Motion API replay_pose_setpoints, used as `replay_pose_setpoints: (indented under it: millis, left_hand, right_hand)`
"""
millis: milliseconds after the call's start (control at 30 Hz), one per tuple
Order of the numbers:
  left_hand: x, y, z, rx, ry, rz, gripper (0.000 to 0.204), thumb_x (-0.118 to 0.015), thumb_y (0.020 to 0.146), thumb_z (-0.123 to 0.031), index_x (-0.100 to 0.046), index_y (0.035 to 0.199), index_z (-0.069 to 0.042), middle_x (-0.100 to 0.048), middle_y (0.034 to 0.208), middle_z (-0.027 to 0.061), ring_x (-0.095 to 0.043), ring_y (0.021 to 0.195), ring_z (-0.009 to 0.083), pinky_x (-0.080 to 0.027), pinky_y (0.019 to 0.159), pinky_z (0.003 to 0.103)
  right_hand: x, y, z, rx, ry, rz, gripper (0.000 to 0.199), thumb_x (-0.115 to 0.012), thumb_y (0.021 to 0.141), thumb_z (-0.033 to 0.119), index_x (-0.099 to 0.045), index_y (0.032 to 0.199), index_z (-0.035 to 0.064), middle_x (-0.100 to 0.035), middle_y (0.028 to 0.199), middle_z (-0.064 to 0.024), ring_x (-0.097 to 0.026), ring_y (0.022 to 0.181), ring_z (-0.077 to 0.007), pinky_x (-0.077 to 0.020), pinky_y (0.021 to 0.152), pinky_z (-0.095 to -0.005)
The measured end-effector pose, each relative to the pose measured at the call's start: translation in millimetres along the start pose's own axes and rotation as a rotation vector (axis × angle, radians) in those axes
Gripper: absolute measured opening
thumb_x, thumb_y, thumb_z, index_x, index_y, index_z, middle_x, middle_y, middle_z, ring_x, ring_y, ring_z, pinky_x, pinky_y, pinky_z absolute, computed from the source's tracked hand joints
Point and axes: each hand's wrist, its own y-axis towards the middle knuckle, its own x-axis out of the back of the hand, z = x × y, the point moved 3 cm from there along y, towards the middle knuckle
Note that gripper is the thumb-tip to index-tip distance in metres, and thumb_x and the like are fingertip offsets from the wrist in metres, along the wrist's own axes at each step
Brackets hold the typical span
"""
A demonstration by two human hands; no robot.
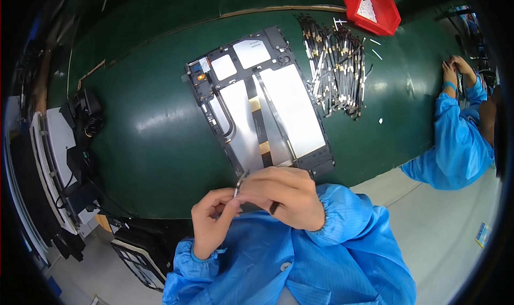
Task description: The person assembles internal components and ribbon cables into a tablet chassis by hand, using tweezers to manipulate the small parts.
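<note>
In front of my chest, my left hand (214, 214) pinches a short, thin flex cable (238, 188) with a white part. My right hand (289, 195) comes at it from the right, its fingers closed on the same cable, whose lower end they hide. A dark ring-like band shows on one right finger. Just beyond both hands lies an opened tablet housing (297, 109), black-framed with silver plates and a long black-and-gold ribbon down its middle. My right hand partly covers its near edge. Right of the housing, a heap of thin black, white and gold flex cables (337, 64) is spread out.
A red bin (393, 21) with small white pieces stands at the far right of the green table (155, 144). White scraps lie near the cable heap. Black equipment (83, 112) lines the left edge. A co-worker in a blue sleeve (455, 139) works at the right.
</note>
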Motion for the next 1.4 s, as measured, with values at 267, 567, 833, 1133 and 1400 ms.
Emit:
replay_pose_setpoints:
  millis: [267, 567, 833, 1133, 1400]
  left_hand:
    - [-9, 10, -10, -0.142, -0.209, 0.063, 0.024, -0.058, 0.089, 0.003, -0.056, 0.113, 0.004, -0.066, 0.092, 0.0123, -0.062, 0.072, 0.0129, -0.052, 0.061, 0.023]
    - [-12, 14, -16, -0.290, 0.020, -0.100, 0.020, -0.056, 0.089, 0.003, -0.061, 0.108, 0.005, -0.066, 0.088, 0.0119, -0.063, 0.077, 0.0154, -0.052, 0.070, 0.027]
    - [-26, 38, -50, -0.872, 0.586, -0.122, 0.030, -0.070, 0.070, 0.007, -0.069, 0.100, 0.000, -0.070, 0.092, 0.0105, -0.066, 0.096, 0.0273, -0.050, 0.078, 0.035]
    - [-21, 38, -35, -0.858, 0.385, -0.168, 0.020, -0.070, 0.075, 0.008, -0.063, 0.091, 0.000, -0.070, 0.087, 0.0138, -0.067, 0.090, 0.0289, -0.051, 0.085, 0.037]
    - [-13, 50, -46, -0.850, 0.353, -0.089, 0.024, -0.075, 0.069, 0.008, -0.062, 0.086, -0.002, -0.069, 0.099, 0.0171, -0.063, 0.107, 0.0348, -0.050, 0.091, 0.043]
  right_hand:
    - [0, 2, -3, -0.159, 0.032, 0.056, 0.020, -0.073, 0.074, 0.002, -0.070, 0.094, 0.0028, -0.068, 0.082, -0.0092, -0.065, 0.066, -0.0243, -0.0503, 0.058, -0.0314]
    - [7, -1, -3, 0.136, -0.156, -0.035, 0.033, -0.067, 0.063, 0.005, -0.068, 0.097, 0.0059, -0.063, 0.084, -0.0046, -0.062, 0.065, -0.0206, -0.0467, 0.054, -0.0308]
    - [57, 21, 17, 0.162, -0.221, -0.034, 0.031, -0.065, 0.057, -0.001, -0.070, 0.087, 0.0032, -0.068, 0.081, -0.0076, -0.066, 0.070, -0.0228, -0.0517, 0.059, -0.0302]
    - [259, 128, -80, -0.077, -0.732, -0.681, 0.026, -0.071, 0.085, 0.023, -0.071, 0.101, 0.0021, -0.068, 0.076, -0.0080, -0.056, 0.067, -0.0080, -0.0463, 0.062, -0.0227]
    - [226, 109, -50, -0.049, -0.704, -0.469, 0.031, -0.066, 0.089, 0.026, -0.066, 0.103, -0.0021, -0.059, 0.099, -0.0078, -0.055, 0.088, -0.0148, -0.0427, 0.076, -0.0273]
